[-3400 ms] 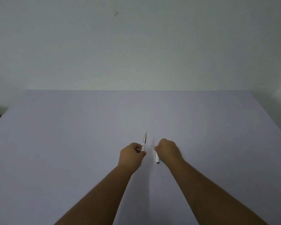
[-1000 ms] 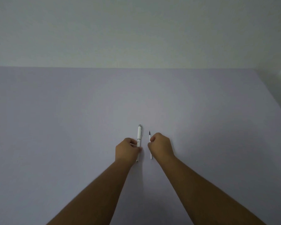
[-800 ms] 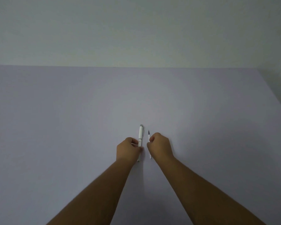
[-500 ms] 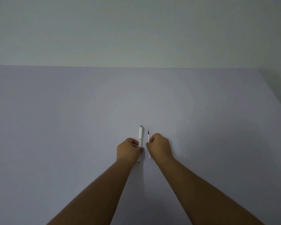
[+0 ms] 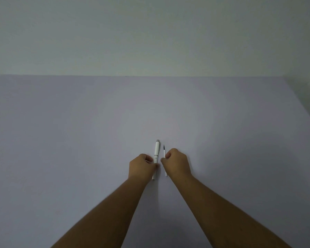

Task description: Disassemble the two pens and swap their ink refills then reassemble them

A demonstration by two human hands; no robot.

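The left hand [image 5: 143, 165] fingers pinch a white pen [image 5: 156, 154]. Just beside it, the right hand [image 5: 176, 162] fingers pinch a thin refill [image 5: 164, 154].

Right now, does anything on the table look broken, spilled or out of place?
Nothing stands out. The left hand holds a white pen; the right hand holds a thin refill beside it. No ink marks show on the table.

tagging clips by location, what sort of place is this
Probably a plain indoor tabletop set up for recording: a bare lilac table, a blank pale wall behind it, and only a white pen and thin refill in hand.
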